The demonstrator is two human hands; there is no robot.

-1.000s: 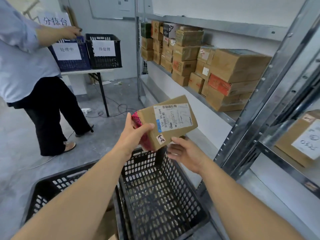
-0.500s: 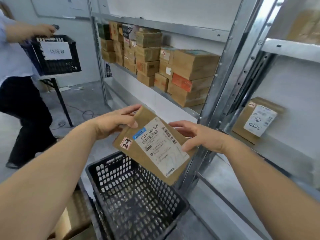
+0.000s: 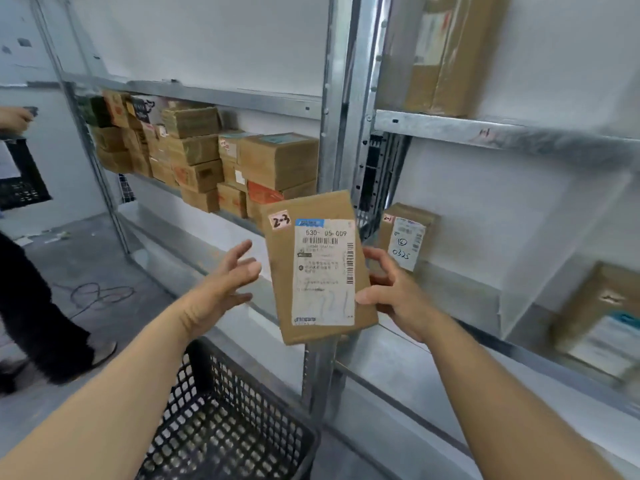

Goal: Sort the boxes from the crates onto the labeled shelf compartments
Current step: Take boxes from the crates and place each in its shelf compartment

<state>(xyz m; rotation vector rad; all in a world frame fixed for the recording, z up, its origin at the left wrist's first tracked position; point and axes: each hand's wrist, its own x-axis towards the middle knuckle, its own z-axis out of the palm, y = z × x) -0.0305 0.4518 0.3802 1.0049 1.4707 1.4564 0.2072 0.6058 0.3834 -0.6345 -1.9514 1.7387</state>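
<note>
Currently the label-check step: right grip grasps the box tagged 2-3; left grip open, apart. Next apparently requires locating the matching shelf compartment beyond.

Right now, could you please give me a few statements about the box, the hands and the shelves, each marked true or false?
1. The right hand holds the box by its right edge. True.
2. The left hand also grips the box. False: it is open, fingers spread, apart from the box's left edge.
3. The sticker at the box's top left corner reads 2-3. True.
4. The black crate sits on a shelf. False: it stands below the forearms, in front of the shelf rack.
5. The left shelf bay holds only one box. False: stacked boxes fill much of it.
</note>
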